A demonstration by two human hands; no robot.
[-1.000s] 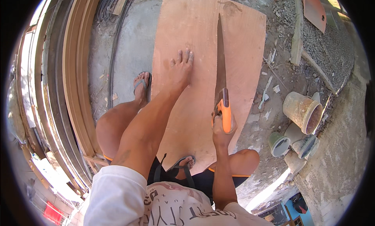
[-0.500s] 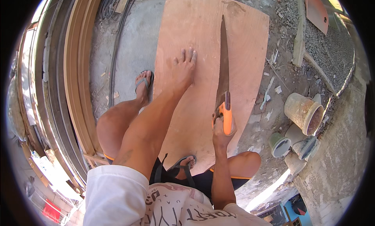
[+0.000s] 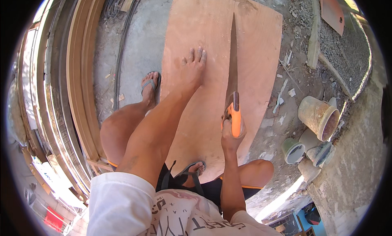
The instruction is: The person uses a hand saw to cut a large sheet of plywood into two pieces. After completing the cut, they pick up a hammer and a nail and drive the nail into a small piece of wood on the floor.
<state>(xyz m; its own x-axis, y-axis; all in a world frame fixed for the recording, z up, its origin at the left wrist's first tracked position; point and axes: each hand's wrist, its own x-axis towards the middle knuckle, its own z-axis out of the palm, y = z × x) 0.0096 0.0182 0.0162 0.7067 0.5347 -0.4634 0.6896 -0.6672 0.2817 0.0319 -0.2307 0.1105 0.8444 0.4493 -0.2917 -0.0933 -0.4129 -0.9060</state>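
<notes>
My left hand (image 3: 192,70) rests on a reddish plywood sheet (image 3: 192,24), fingers spread and pointing away from me, tips dusty. My right hand (image 3: 232,136) is closed round the orange handle of a handsaw (image 3: 233,64). Its long blade points away from me along a straight line in the plywood, right of my left hand; whether it is inside a cut all along I cannot tell. One sandalled foot (image 3: 149,83) stands beside the sheet's left edge, the other (image 3: 196,168) is on the sheet near my body.
Long wooden boards (image 3: 81,73) lie along the left, near coiled cables (image 3: 116,5). At right are several dusty buckets (image 3: 310,111), rubble, loose wood strips (image 3: 314,36), gravel (image 3: 343,60) and a pinkish curved piece (image 3: 330,11) on rough ground.
The saw has slid back toward me slightly, then forward again, away from me. My left hand stays on the plywood, a little higher in the picture.
</notes>
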